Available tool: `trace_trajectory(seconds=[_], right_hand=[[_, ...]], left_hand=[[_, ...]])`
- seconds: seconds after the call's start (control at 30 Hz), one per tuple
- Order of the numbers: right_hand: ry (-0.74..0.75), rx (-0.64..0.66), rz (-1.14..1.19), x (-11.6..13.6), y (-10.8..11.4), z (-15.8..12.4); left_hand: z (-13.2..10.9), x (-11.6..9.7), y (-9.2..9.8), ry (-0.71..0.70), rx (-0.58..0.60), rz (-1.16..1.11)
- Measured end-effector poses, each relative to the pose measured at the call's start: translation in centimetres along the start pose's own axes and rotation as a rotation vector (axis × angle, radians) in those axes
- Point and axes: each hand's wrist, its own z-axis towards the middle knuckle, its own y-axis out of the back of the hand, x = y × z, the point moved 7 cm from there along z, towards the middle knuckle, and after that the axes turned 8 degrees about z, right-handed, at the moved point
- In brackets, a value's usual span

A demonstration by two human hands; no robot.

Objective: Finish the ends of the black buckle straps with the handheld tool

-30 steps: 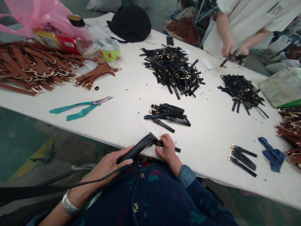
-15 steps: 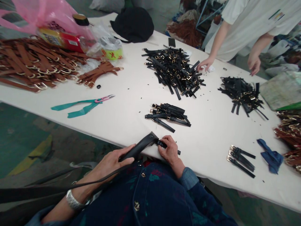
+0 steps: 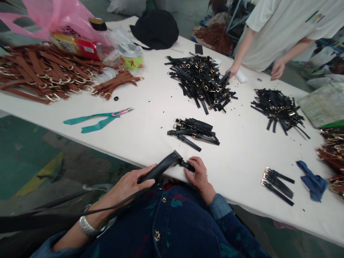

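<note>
My left hand (image 3: 138,180) is closed around a wide black strap (image 3: 162,166), its folded end resting by the table's front edge. Long black straps trail from it over my left forearm. Fingers of my right hand (image 3: 198,172) pinch a short black buckle strap (image 3: 186,165) at the end of the wide strap. How the two pieces join is too small to make out. Just beyond my hands lies a small bunch of black buckle straps (image 3: 196,131). A few more short black straps with gold buckles (image 3: 278,184) lie to the right.
Large heaps of black buckle straps (image 3: 200,80) and brown straps (image 3: 40,71) cover parts of the white table (image 3: 129,143). Thread snips with teal ribbon (image 3: 100,120) lie at left, a blue cloth (image 3: 313,181) at right. Across the table, a co-worker's hand (image 3: 233,71) touches the black heap.
My right hand has shifted slightly right along the short strap; my left hand keeps its hold. The co-worker's other hand has moved left. The whole view has drifted a little.
</note>
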Motion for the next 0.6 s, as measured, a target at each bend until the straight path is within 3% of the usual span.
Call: trace_trajectory(seconds=[0.27, 0.5, 0.6], right_hand=[[0.035, -0.037, -0.049, 0.9, -1.0, 0.3], [-0.096, 0.144, -0.118, 1.3, -1.6, 1.6], [-0.102, 0.161, -0.083, 1.6, -1.7, 1.8]], left_hand=[[0.3, 0.8, -0.2, -0.034, 0.017, -0.073], [0.1, 1.1, -0.2, -0.014, 0.005, -0.060], [0.0, 0.6, -0.2, -0.021, 0.018, -0.049]])
